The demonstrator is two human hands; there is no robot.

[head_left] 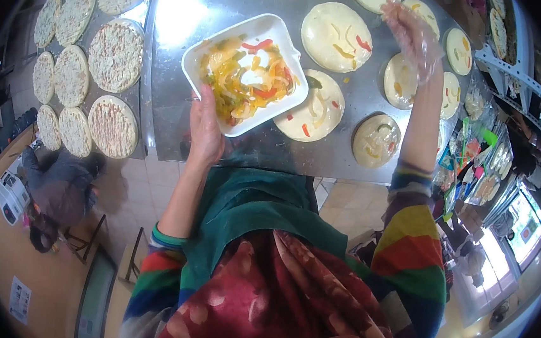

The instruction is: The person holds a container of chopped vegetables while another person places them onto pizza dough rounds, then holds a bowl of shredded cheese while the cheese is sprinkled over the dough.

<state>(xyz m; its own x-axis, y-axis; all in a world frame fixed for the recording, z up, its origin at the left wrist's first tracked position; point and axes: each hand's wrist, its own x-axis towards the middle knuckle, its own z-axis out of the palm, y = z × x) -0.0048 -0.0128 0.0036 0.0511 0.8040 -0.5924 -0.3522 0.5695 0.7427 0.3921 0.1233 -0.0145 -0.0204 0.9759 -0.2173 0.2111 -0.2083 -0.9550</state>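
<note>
My left hand grips the near left edge of a white tray, its fingers beneath. Inside lie strips of yellow, orange, red and green pepper. My right hand, in a clear plastic glove, reaches over the far right of the metal table. Its fingers look loosely apart, and I see nothing held in them. Close below are small round dough bases with pepper strips, such as one base. Larger topped bases lie between my hands: one base far, another base partly under the tray.
Several rounds covered in shredded white topping, such as one round, stand on the left. The metal table has its near edge at my apron. Packets and a metal rack are at right. Another person is at lower left.
</note>
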